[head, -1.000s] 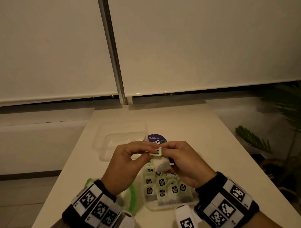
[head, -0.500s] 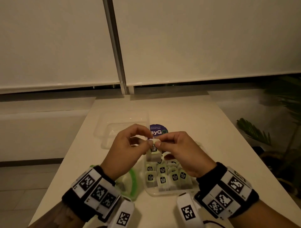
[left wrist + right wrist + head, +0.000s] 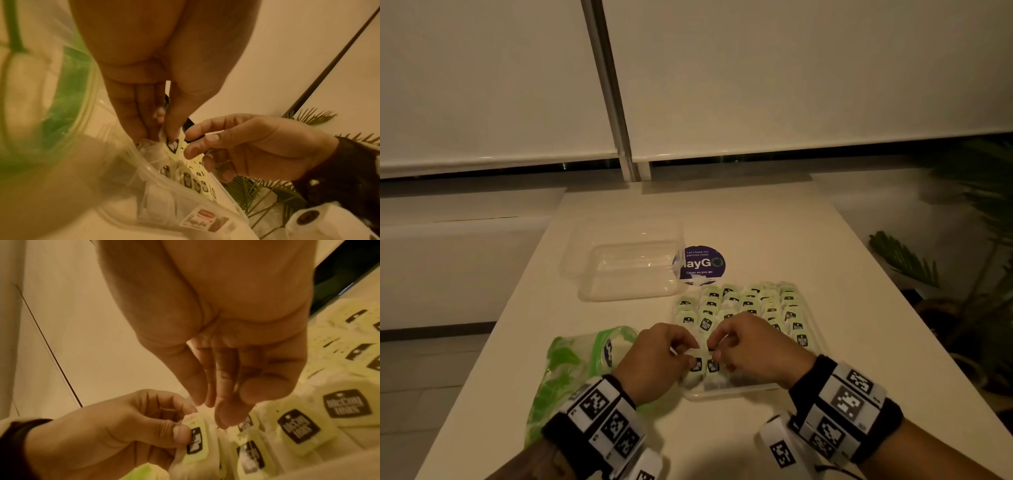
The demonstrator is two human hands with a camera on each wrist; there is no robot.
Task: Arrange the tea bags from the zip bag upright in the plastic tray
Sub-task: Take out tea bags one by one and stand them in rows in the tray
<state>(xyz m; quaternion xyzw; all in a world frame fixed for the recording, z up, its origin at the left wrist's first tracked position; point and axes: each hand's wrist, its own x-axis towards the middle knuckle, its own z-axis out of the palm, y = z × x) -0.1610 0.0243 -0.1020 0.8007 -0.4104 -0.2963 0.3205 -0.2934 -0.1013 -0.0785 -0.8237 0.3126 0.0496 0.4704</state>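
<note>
A clear plastic tray (image 3: 736,392) near the table's front holds several rows of upright tea bags (image 3: 756,305) with pale green tags. My left hand (image 3: 690,358) pinches the tag of one tea bag (image 3: 196,443) between thumb and forefinger at the tray's near-left corner (image 3: 148,164). My right hand (image 3: 717,351) hovers just beside it. Its fingers (image 3: 222,417) point down, and the tips touch the neighbouring tea bag (image 3: 249,451) without gripping it. The green zip bag (image 3: 565,363) lies crumpled to the left of the tray, partly under my left wrist.
An empty clear plastic container (image 3: 626,270) stands further back on the left. A round purple sticker (image 3: 703,265) is stuck to the table behind the tray. The table's right edge is close to the tray, with potted plants (image 3: 904,260) beyond it.
Both hands came down from above the tray to its near-left corner with the tea bag. The right hand has let go of it while the left still pinches its tag.
</note>
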